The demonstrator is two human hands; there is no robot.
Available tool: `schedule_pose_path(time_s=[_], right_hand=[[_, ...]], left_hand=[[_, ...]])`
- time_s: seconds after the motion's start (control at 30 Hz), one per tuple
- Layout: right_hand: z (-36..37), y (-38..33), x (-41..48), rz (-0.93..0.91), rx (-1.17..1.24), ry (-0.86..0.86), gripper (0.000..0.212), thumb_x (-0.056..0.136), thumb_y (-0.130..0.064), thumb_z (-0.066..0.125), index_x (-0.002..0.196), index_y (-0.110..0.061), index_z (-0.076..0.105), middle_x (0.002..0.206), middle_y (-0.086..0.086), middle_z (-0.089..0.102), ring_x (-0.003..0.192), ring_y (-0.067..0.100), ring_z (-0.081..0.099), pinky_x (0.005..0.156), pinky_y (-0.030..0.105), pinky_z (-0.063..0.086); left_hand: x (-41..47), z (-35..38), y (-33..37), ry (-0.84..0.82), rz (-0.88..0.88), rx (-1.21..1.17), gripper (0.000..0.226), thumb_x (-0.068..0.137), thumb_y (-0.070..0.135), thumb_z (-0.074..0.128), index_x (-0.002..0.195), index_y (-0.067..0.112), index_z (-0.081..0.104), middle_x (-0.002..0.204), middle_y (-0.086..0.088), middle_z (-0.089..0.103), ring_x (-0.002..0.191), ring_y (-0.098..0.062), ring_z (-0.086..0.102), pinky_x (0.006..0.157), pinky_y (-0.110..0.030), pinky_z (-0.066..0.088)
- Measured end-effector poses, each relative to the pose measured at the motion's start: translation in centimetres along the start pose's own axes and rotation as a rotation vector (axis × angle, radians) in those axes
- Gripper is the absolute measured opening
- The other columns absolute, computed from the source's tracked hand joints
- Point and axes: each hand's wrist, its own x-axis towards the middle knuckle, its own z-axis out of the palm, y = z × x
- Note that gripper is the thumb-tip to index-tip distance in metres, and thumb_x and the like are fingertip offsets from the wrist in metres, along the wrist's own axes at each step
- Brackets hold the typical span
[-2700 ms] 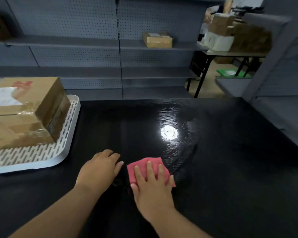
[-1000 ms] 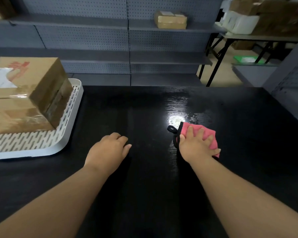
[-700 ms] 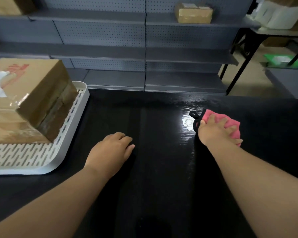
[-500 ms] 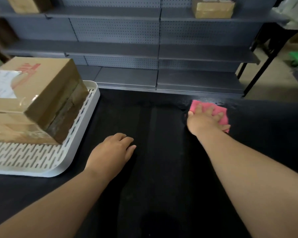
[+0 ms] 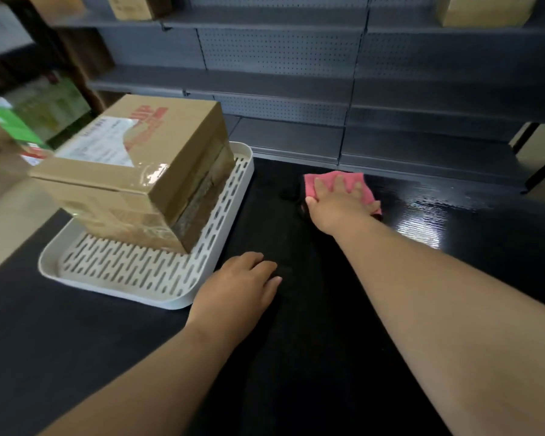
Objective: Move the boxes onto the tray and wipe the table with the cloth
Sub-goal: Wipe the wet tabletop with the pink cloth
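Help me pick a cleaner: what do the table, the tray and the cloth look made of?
Table: probably dark wood or wood-look laminate with a glossy finish; fine grain lines show in the glare.
Tray: white and matte, likely moulded plastic, judging by its rounded rim and even slots.
Cloth: soft pink fabric, perhaps microfibre; it lies limp under the hand.

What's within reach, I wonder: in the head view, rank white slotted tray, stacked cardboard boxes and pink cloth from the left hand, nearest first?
1. White slotted tray: its near corner beside the left hand.
2. Stacked cardboard boxes: on the tray, farther left.
3. Pink cloth: ahead, under the right hand.
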Motion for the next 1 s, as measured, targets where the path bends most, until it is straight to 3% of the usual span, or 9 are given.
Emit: schedule_pose_path(time_s=[0.1, 0.37, 0.57, 0.7, 0.77, 0.9, 1.0], right_hand=[[1.8, -2.8, -1.6, -0.13, -0.058, 0.004, 0.057, 0.099, -0.048, 0.025, 0.15, -0.037, 0.001, 0.16, 0.002, -0.01, 0.145, 0.038, -0.011, 0.106, 0.071, 0.0], [5.0, -4.6, -9.3, -0.21, -0.099, -0.006, 0.056, 0.099, -0.049, 0.024, 0.149, -0.04, 0.0, 0.16, 0.002, -0.01, 0.144, 0.038, -0.013, 0.107, 0.07, -0.001], [9.0, -5.7, -20.7, -0.213, -0.092, 0.005, 0.054, 0.1, -0.046, 0.021, 0.15, -0.036, 0.003, 0.16, 0.002, -0.009, 0.144, 0.037, -0.014, 0.108, 0.069, -0.005], [11.2, -3.7, -28.7, -0.369, -0.154, 0.034, 0.053, 0.097, -0.051, 0.02, 0.148, -0.038, 0.014, 0.16, -0.001, -0.003, 0.145, 0.033, -0.006, 0.108, 0.069, 0.0], [10.7, 1.3, -28.8, -0.223, -0.186, 0.088, 0.055, 0.096, -0.055, 0.022, 0.148, -0.041, 0.011, 0.16, -0.004, 0.001, 0.145, 0.03, 0.0, 0.11, 0.067, 0.01], [7.8, 11.5, -29.3, 0.497, 0.072, 0.125, 0.054, 0.096, -0.054, 0.02, 0.148, -0.043, 0.011, 0.16, -0.005, 0.002, 0.145, 0.032, 0.005, 0.108, 0.068, 0.018], [8.3, 9.2, -29.7, 0.646, 0.235, 0.126, 0.054, 0.099, -0.048, 0.022, 0.15, -0.038, 0.008, 0.161, 0.001, -0.001, 0.144, 0.039, 0.002, 0.107, 0.071, 0.01]], left_hand=[[-1.2, 0.1, -0.9, 0.011, -0.001, 0.003, 0.043, 0.099, 0.043, 0.033, 0.138, 0.029, 0.045, 0.145, 0.007, 0.04, 0.132, -0.013, 0.04, 0.106, -0.027, 0.037], [-5.2, -0.8, -2.3, 0.106, 0.07, -0.037, 0.037, 0.097, 0.035, 0.045, 0.129, 0.019, 0.057, 0.131, -0.002, 0.055, 0.12, -0.019, 0.053, 0.1, -0.029, 0.042], [-8.8, -1.1, -3.6, 0.074, 0.112, -0.071, 0.032, 0.098, 0.032, 0.04, 0.122, 0.02, 0.058, 0.124, 0.001, 0.055, 0.115, -0.015, 0.05, 0.097, -0.027, 0.042], [-11.3, -1.2, -2.8, 0.061, 0.096, -0.123, 0.037, 0.098, 0.035, 0.04, 0.129, 0.02, 0.054, 0.133, -0.001, 0.052, 0.121, -0.019, 0.049, 0.099, -0.031, 0.04], [-12.7, -1.3, -2.4, 0.06, 0.133, -0.089, 0.04, 0.099, 0.038, 0.038, 0.133, 0.023, 0.051, 0.137, 0.002, 0.048, 0.123, -0.016, 0.047, 0.1, -0.029, 0.04], [-14.9, -1.6, -2.7, 0.035, 0.192, -0.05, 0.042, 0.099, 0.041, 0.035, 0.136, 0.026, 0.048, 0.14, 0.004, 0.045, 0.126, -0.015, 0.045, 0.103, -0.029, 0.041], [-15.8, -1.7, -3.6, 0.044, 0.201, -0.019, 0.042, 0.099, 0.042, 0.035, 0.135, 0.026, 0.048, 0.139, 0.004, 0.046, 0.126, -0.015, 0.045, 0.102, -0.029, 0.041]])
